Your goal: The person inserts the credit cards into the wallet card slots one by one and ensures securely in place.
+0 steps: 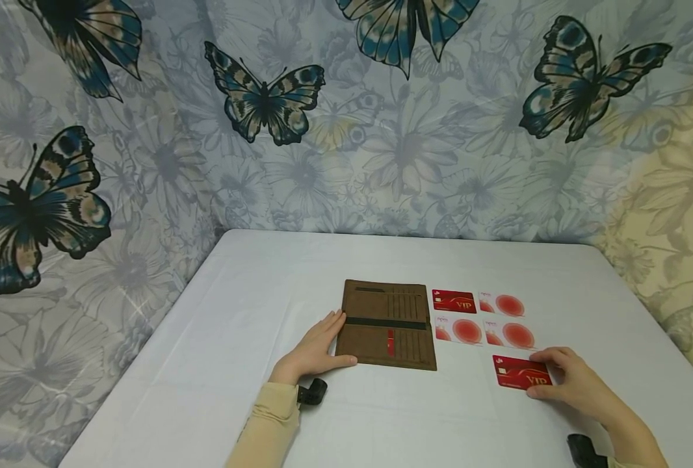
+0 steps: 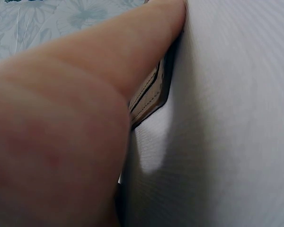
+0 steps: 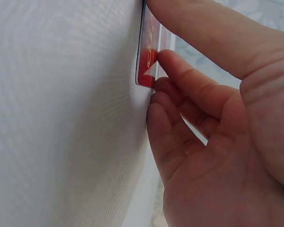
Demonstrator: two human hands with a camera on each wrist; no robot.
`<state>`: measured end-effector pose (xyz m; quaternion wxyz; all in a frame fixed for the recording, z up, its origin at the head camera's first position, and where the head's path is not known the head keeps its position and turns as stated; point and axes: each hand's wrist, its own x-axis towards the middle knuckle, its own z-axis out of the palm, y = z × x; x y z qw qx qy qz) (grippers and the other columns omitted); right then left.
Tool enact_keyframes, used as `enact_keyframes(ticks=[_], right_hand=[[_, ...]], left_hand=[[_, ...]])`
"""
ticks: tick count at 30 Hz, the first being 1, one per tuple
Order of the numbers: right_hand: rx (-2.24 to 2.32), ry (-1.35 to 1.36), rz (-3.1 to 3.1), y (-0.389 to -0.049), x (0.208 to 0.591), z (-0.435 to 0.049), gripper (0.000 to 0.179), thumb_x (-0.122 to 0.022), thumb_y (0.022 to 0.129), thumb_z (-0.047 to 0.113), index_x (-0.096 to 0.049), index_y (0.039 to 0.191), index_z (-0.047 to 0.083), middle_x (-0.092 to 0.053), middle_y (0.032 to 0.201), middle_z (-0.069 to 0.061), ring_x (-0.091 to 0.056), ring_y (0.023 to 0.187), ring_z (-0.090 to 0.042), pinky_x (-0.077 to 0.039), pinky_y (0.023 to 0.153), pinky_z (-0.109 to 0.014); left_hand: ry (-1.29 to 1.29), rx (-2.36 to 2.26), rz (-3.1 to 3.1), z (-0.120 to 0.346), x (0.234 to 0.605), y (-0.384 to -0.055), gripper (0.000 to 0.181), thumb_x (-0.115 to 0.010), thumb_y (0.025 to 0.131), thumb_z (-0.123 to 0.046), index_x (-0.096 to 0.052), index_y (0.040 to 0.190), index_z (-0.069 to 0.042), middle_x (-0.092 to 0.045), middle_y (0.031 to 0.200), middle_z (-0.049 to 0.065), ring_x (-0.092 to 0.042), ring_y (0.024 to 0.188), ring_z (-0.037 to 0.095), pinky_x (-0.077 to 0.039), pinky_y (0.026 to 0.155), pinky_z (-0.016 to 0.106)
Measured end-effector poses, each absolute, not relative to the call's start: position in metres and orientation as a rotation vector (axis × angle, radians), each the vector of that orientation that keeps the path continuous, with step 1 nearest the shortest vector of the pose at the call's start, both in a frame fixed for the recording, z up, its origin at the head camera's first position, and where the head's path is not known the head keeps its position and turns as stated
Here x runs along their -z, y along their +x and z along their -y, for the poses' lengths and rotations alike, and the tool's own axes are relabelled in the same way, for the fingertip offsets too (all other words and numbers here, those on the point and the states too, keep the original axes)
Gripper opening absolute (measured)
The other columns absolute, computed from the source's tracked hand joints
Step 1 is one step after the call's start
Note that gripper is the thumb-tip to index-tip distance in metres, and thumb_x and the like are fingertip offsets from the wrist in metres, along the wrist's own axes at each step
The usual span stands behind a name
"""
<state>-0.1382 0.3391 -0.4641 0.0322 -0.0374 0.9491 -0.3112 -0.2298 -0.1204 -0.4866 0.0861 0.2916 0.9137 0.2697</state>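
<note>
A brown card wallet (image 1: pixel 381 302) lies spread flat on the table, with a red card (image 1: pixel 390 343) showing in one slot of its near half. My left hand (image 1: pixel 317 344) rests at the wallet's left side, fingers fairly straight along the edge and thumb at the near left corner. To the right, my right hand (image 1: pixel 575 383) pinches a red VIP card (image 1: pixel 519 372) between thumb and fingers at its opposite long edges. In the right wrist view this VIP card (image 3: pixel 147 61) is low over the white cloth, and the other fingers curl beside it.
Right of the wallet lie another red VIP card (image 1: pixel 454 301) and three white cards with red circles, one being the nearest left white card (image 1: pixel 466 330). A white cloth covers the table (image 1: pixel 165 377). Butterfly-patterned fabric (image 1: pixel 405 156) hangs behind its back edge.
</note>
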Motion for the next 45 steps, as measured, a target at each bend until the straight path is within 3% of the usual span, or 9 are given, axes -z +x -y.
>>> enact_keyframes(ticks=[8,12,19,27,32,45], right_hand=[[0.896,-0.102,-2.944,-0.14,0.464,-0.338,0.059,-0.086,0.062,0.028,-0.059,0.101,-0.006,-0.051,0.103,-0.017,-0.048,0.094,-0.033,-0.047,0.076,-0.038],[0.919,-0.074,-2.925,-0.141,0.465,-0.338,0.061,-0.086,0.062,0.029,-0.057,0.102,-0.008,-0.05,0.103,-0.017,-0.047,0.093,-0.032,-0.046,0.077,-0.044],[0.982,-0.043,-2.899,-0.139,0.465,-0.339,0.06,-0.084,0.065,0.026,-0.054,0.104,-0.009,-0.051,0.102,-0.016,-0.047,0.091,-0.029,-0.044,0.067,-0.023],[1.034,0.057,-2.824,-0.142,0.463,-0.342,0.06,-0.081,0.071,0.027,-0.05,0.109,-0.009,-0.054,0.103,-0.022,-0.049,0.092,-0.034,-0.047,0.069,-0.037],[1.066,0.124,-2.788,-0.143,0.463,-0.342,0.056,-0.078,0.075,0.025,-0.049,0.11,-0.007,-0.055,0.099,-0.019,-0.049,0.085,-0.028,-0.046,0.06,-0.031],[1.173,0.096,-2.751,-0.139,0.454,-0.337,0.036,-0.07,0.083,0.016,-0.054,0.108,-0.005,-0.058,0.095,-0.011,-0.052,0.083,-0.023,-0.046,0.062,-0.029]], left_hand=[[0.844,-0.793,-2.719,0.121,0.487,-0.229,0.094,-0.06,0.082,-0.056,-0.017,0.148,-0.005,-0.011,0.153,0.009,-0.007,0.139,0.023,-0.011,0.109,0.045],[0.84,-0.787,-2.721,0.12,0.486,-0.229,0.094,-0.06,0.083,-0.056,-0.017,0.148,-0.005,-0.011,0.153,0.008,-0.007,0.139,0.023,-0.011,0.11,0.045],[0.854,-0.789,-2.723,0.121,0.486,-0.23,0.093,-0.06,0.083,-0.055,-0.018,0.147,-0.003,-0.012,0.153,0.011,-0.008,0.139,0.025,-0.011,0.109,0.046],[0.868,-0.789,-2.724,0.121,0.487,-0.23,0.093,-0.06,0.083,-0.055,-0.018,0.147,-0.003,-0.013,0.153,0.011,-0.009,0.139,0.025,-0.012,0.109,0.046],[0.865,-0.78,-2.724,0.121,0.486,-0.231,0.093,-0.06,0.083,-0.055,-0.017,0.148,-0.003,-0.012,0.153,0.011,-0.008,0.139,0.024,-0.012,0.109,0.045],[0.853,-0.782,-2.728,0.121,0.487,-0.23,0.093,-0.06,0.083,-0.056,-0.018,0.148,-0.005,-0.012,0.153,0.008,-0.008,0.139,0.022,-0.011,0.11,0.043]])
